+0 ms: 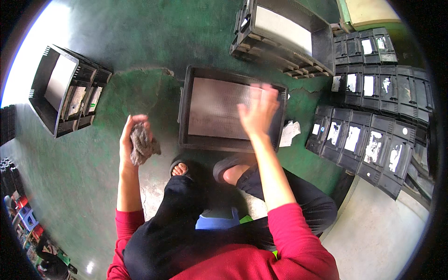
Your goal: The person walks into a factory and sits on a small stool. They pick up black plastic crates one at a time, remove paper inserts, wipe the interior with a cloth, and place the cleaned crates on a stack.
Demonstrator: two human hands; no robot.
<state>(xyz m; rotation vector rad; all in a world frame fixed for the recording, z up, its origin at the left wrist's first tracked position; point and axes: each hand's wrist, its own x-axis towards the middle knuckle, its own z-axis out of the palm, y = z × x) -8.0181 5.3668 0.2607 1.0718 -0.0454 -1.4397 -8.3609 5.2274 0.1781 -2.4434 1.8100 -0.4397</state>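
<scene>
A crumpled grey-brown rag point(141, 143) is gripped in my left hand point(127, 137), held out to the left of a black plastic crate point(185, 114). The crate sits on the floor in front of my feet, its inside bottom covered by a pale greyish sheet point(214, 105). Over the crate's right half is my right hand point(259, 109), fingers stretched out and slightly blurred, holding nothing. Whether its fingers touch the sheet I cannot tell.
More black crates point(53, 100) stand at the left, and a stack point(284, 32) is at the far right. Rows of stacked crates with torn labels point(359, 140) line the right side. White paper scraps point(290, 133) lie beside the middle crate. A blue stool point(217, 221) is under me.
</scene>
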